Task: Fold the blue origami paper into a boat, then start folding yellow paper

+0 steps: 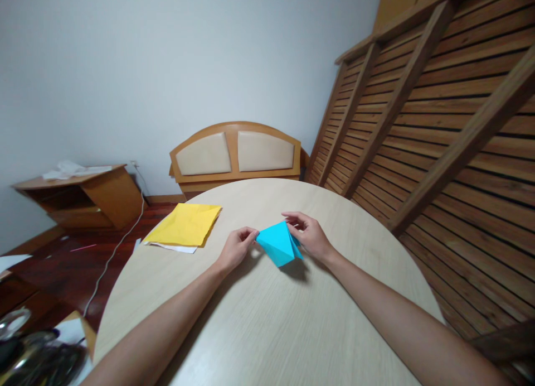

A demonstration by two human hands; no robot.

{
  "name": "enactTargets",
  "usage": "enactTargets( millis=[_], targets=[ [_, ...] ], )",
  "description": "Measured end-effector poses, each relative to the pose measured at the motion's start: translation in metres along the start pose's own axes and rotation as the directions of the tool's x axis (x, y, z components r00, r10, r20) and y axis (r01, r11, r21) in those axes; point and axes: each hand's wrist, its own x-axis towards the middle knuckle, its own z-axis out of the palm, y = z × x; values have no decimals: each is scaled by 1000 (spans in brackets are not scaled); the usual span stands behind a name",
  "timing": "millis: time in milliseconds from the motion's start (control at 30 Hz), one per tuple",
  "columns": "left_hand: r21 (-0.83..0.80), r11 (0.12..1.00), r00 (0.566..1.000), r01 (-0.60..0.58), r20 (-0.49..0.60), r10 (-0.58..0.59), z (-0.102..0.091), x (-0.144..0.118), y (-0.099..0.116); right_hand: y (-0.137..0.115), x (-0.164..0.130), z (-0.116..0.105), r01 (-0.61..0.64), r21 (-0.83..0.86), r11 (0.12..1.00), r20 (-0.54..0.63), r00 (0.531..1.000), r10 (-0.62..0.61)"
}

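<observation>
A folded bright blue paper is held just above the round pale wooden table, between both my hands. My left hand pinches its left corner with thumb and fingertips. My right hand grips its upper right edge, fingers curled over the top point. The paper is creased into a pointed, kite-like shape and casts a shadow on the tabletop below it.
A stack of yellow paper over a white sheet lies at the table's far left. Beyond the table stand a wooden headboard against the wall, slatted wooden frames on the right, and a low wooden cabinet on the left. A white cable runs across the floor.
</observation>
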Motion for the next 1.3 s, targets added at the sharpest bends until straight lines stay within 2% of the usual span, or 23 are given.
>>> enactTargets(
  millis=[133,333,533,700,867,1000,1067,1300],
  targets=[
    [-7,1000,1000,-1,6,2,1,0,0,3,0,1,-25,48,999,14,1000,24],
    [3,1000,997,20,79,-20,2,-3,3,1,2,1,-77,105,991,0,997,78],
    [64,997,994,-38,110,31,2,-5,4,-1,3,1,-87,109,990,-21,996,90],
    [142,988,998,-54,16,52,2,-3,4,1,5,1,-112,130,985,-15,993,115],
    [159,986,993,-43,-98,59,-1,-1,2,4,3,-1,-226,202,953,99,973,210],
    [203,979,978,-20,-200,62,-3,0,-1,9,1,4,-196,186,963,141,975,171],
    [207,978,974,-11,-217,57,-3,1,-3,12,0,7,-164,165,973,139,980,142],
    [192,981,997,-7,-77,22,3,-1,-5,14,-2,8,-129,120,984,167,980,108]
  ],
)
